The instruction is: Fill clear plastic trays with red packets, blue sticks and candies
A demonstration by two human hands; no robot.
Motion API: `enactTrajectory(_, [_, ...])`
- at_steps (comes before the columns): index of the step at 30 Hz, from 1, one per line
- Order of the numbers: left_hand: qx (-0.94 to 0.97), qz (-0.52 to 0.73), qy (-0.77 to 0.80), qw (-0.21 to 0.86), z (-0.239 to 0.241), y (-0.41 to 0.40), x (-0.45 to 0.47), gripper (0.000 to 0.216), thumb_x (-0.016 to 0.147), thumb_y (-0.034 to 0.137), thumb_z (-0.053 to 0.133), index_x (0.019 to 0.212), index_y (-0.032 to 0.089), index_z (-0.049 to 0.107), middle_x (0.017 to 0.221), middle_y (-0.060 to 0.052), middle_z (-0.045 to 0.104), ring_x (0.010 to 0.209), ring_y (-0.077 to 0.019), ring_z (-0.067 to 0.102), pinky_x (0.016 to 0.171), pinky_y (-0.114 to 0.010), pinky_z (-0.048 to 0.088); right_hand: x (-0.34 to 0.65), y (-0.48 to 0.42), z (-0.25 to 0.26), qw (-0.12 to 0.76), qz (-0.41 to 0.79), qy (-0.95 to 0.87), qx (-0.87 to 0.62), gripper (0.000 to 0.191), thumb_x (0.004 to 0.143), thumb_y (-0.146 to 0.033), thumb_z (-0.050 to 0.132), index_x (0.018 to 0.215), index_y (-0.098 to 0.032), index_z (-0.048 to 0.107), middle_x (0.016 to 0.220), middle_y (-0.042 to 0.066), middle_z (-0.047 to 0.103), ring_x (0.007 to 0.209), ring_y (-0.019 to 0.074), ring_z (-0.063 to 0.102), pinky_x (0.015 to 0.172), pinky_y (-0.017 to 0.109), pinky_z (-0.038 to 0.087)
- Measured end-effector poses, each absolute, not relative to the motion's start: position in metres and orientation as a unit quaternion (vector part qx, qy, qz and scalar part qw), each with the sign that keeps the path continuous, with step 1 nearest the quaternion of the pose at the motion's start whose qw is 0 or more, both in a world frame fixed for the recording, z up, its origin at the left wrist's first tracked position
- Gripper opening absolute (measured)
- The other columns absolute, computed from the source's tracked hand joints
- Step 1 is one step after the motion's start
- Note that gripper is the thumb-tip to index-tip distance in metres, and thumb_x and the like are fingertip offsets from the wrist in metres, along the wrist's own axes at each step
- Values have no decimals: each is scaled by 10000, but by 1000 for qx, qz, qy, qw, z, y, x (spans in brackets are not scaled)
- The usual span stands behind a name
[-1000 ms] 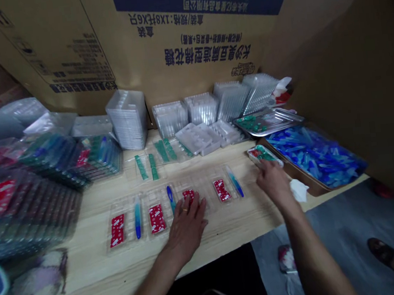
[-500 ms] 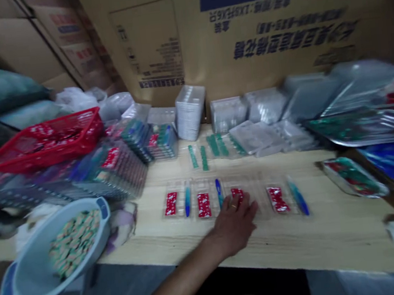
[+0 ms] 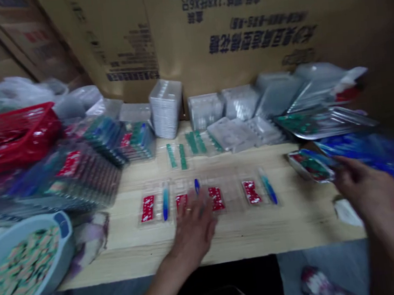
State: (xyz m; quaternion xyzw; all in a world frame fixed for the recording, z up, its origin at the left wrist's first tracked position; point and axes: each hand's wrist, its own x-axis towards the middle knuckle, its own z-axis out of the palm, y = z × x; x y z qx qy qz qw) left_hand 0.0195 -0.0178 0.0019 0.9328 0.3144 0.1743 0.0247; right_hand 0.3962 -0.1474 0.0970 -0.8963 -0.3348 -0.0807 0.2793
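A row of clear plastic trays (image 3: 231, 205) lies along the table, bearing red printed packets (image 3: 251, 192) and slim blue-to-teal pen-shaped pieces (image 3: 268, 189). Over the second tray is my left hand (image 3: 193, 230), blurred, its fingers apart and holding nothing; it partly covers that tray's packet. At the right, my right hand (image 3: 372, 190) pinches a blue pen-shaped piece (image 3: 321, 157) beside a small shiny tray (image 3: 311, 167) of red and green contents. The pinch itself is blurred.
Blue pieces (image 3: 373, 152) are heaped at the right, near a metal tray (image 3: 335, 122). Stacked clear trays (image 3: 168, 110) line the cardboard box (image 3: 187, 54). Filled packs (image 3: 87, 177), a red basket (image 3: 18, 154) and a light-blue basin (image 3: 65, 248) stand at the left.
The view has turned right. My left hand has shifted from the third tray to the second, uncovering the third packet. My right hand has come into view with a blue piece.
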Motion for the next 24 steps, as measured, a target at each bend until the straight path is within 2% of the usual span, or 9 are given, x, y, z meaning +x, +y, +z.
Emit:
enactTrajectory(2, [913, 176, 369, 7, 1, -7, -5, 618, 980, 442, 519, 1536, 201, 395, 1651, -155, 278, 1548, -394, 145, 1195, -607, 260, 362, -145, 87, 315, -26, -371, -873, 490, 863, -332, 475, 1263, -164, 702, 805, 138, 716, 536, 209, 560, 610, 384, 455])
enactTrajectory(6, [890, 167, 423, -20, -16, 11, -46, 757, 928, 583, 549, 1532, 151, 401, 1620, -220, 317, 1516, -439, 227, 1151, -630, 319, 293, -121, 59, 337, -8, -487, -805, 450, 892, -331, 410, 1170, -170, 725, 876, 101, 733, 749, 240, 682, 725, 358, 538])
enactTrajectory(11, [883, 159, 440, -27, -34, 11, -57, 619, 1001, 439, 457, 1557, 183, 360, 1626, -174, 329, 1515, -376, 275, 1118, -547, 416, 254, -104, 40, 318, -48, -518, -793, 436, 940, -230, 362, 1240, -134, 664, 1083, 138, 726, 989, 260, 678, 889, 379, 540])
enactTrajectory(15, [885, 154, 439, -22, -35, 9, -54, 636, 997, 439, 468, 1565, 180, 347, 1629, -177, 320, 1505, -396, 287, 1114, -570, 414, 236, -100, 32, 271, -40, -561, -781, 443, 990, -245, 336, 1303, -88, 607, 1086, 180, 690, 1043, 294, 646, 935, 436, 531])
enactTrajectory(18, [886, 166, 432, -25, -28, 7, -51, 680, 992, 463, 476, 1586, 186, 297, 1633, -199, 298, 1511, -406, 269, 1123, -595, 385, 223, -104, 31, 233, -26, -578, -782, 462, 1026, -306, 333, 1382, -101, 545, 1184, 199, 653, 1098, 312, 621, 946, 461, 528])
enactTrajectory(21, [890, 183, 416, -39, -20, 0, -40, 735, 977, 467, 513, 1606, 205, 238, 1658, -188, 235, 1539, -400, 182, 1163, -595, 328, 217, -109, 27, 213, -58, -605, -765, 482, 1034, -317, 330, 1437, -108, 491, 1353, 216, 577, 1244, 342, 542, 1023, 522, 474])
enactTrajectory(24, [902, 157, 400, -42, -19, -9, -21, 776, 942, 482, 575, 1603, 232, 255, 1661, -162, 232, 1532, -425, 178, 1161, -616, 324, 218, -109, 8, 193, -114, -665, -712, 542, 1026, -303, 354, 1539, -126, 354, 1582, 201, 351, 1467, 380, 298, 1112, 589, 365])
